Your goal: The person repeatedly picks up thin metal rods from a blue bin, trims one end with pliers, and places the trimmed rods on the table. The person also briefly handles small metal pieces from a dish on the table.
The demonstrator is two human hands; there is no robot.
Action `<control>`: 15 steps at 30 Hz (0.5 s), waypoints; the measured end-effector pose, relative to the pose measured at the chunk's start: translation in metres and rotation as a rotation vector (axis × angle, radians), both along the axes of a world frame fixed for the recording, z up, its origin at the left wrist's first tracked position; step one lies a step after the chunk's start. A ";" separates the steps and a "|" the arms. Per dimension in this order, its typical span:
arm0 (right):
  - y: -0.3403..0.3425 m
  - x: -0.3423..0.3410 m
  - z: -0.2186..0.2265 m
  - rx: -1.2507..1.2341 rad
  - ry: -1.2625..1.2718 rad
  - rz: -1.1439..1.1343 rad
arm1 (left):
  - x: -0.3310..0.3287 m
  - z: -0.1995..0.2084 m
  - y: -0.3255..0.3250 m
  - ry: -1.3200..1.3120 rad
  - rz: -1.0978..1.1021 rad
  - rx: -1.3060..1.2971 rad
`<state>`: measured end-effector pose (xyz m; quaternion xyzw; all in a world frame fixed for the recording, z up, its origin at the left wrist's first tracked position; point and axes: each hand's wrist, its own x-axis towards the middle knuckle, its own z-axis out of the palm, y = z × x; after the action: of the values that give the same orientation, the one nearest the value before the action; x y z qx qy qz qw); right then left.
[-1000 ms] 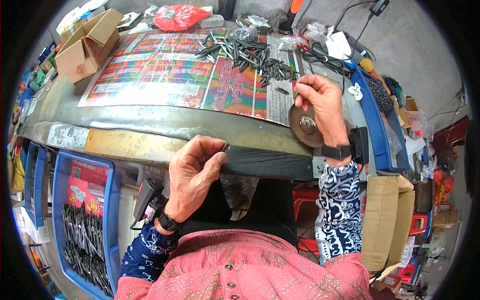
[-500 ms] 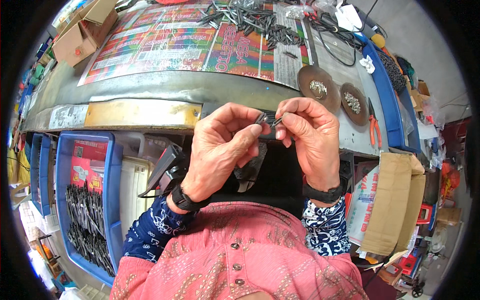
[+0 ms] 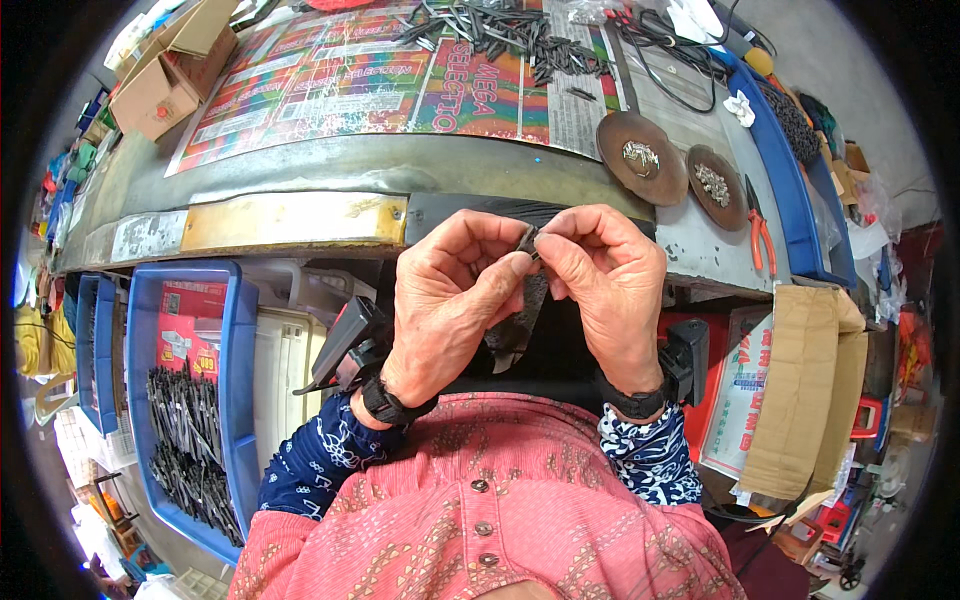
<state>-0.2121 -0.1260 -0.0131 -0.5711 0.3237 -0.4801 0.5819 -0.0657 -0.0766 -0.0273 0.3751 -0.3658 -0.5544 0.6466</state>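
Both hands meet close to the chest, below the table [image 3: 300, 225] edge: the left hand [image 3: 450, 300] and right hand [image 3: 605, 285] each pinch, thumb against forefinger, one small dark metal part [image 3: 527, 242] held between them, so both grips are closed on it. The part is mostly hidden by the fingertips, and its shape cannot be told. The likeliest mishap, as I judge it, is the part slipping from so fine a pinch and falling into the dark gap under the table, or into the blue bin [image 3: 190, 400] of dark metal pieces at the left, where it would be lost among the others. On the table, a heap of similar parts [image 3: 500, 30] lies on a coloured sheet [image 3: 330, 85], with two round dishes [image 3: 640, 155] and orange pliers [image 3: 757, 220] to the right.
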 end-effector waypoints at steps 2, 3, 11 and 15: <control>0.002 0.000 0.001 -0.019 -0.037 0.003 | 0.000 0.000 0.001 -0.001 -0.002 0.000; 0.003 0.000 0.001 -0.027 -0.060 0.002 | 0.000 0.000 0.002 0.001 -0.002 0.000; 0.001 0.001 0.009 -0.091 -0.091 -0.047 | 0.003 0.001 0.009 0.037 -0.030 0.020; 0.002 0.001 0.011 -0.078 -0.091 -0.040 | 0.004 0.000 0.012 0.000 -0.011 0.010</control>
<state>-0.2107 -0.1240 -0.0024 -0.5641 0.2893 -0.5294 0.5637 -0.0616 -0.0650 -0.0269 0.3766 -0.3650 -0.5596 0.6417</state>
